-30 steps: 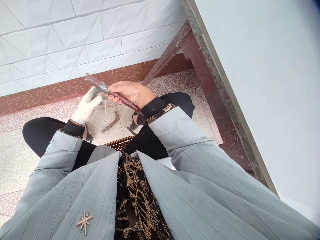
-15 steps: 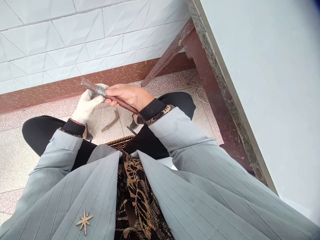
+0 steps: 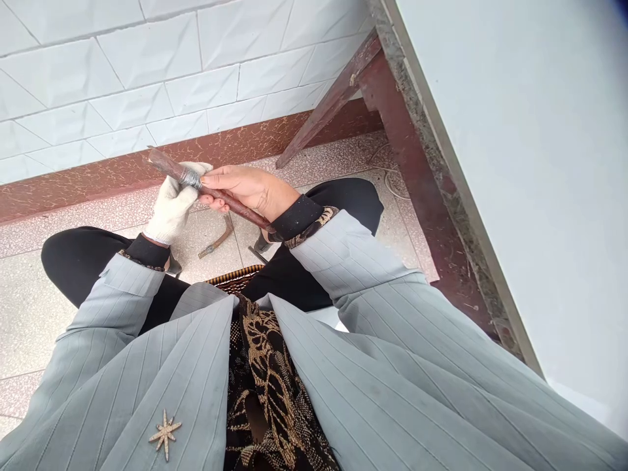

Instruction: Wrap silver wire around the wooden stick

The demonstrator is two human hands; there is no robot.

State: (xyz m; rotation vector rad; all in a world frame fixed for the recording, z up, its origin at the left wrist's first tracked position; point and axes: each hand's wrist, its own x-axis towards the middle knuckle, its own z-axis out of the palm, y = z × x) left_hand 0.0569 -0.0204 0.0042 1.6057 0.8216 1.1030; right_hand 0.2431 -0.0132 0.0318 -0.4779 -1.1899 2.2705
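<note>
A rusty brown rod [image 3: 164, 163] with a band of silver wire wound round it [image 3: 190, 177] is held above the tiled floor. My bare right hand [image 3: 248, 188] is wrapped round the rod's lower part, fingertips just beside the wire band. In a white knit glove, my left hand [image 3: 173, 204] is closed on the rod under the wire band. A thin strand of wire hangs down from the band.
A curved rusty metal piece [image 3: 218, 239] lies on the speckled floor between my knees. A woven basket rim [image 3: 235, 278] shows by my lap. A white tiled wall with a brown skirting stands ahead; a dark red frame [image 3: 422, 190] and a white panel are on the right.
The rod and both hands have shifted slightly left and down. The gloved left hand has closed up onto the rod at the wire band.
</note>
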